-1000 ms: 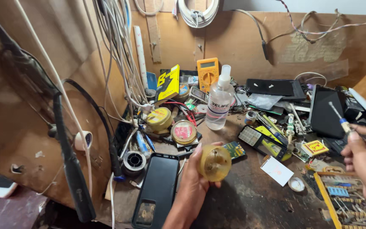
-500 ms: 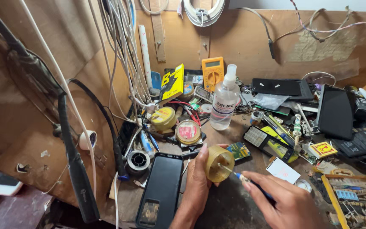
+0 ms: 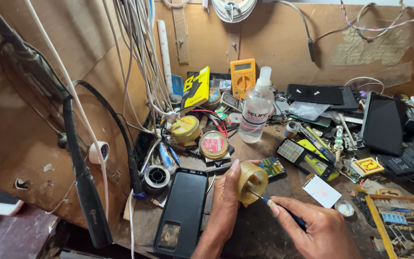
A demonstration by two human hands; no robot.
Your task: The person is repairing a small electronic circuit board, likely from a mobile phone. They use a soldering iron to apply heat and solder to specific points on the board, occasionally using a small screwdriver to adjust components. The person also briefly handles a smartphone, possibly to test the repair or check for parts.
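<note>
Your left hand (image 3: 224,204) has its fingers curled around a round yellowish plastic tub (image 3: 251,181), thumb up along its near rim, holding it tilted just above the brown worktop (image 3: 259,230). Your right hand (image 3: 319,230) has its fingers pinched tight on a thin blue-handled tool (image 3: 283,213), whose metal tip pokes into the tub's open face. Just left of your left fingers lies a black phone back cover (image 3: 180,213). Beyond the fingers stand a clear plastic spray bottle (image 3: 256,114) and two round yellow tins (image 3: 200,136); beyond those, a yellow multimeter (image 3: 243,77).
</note>
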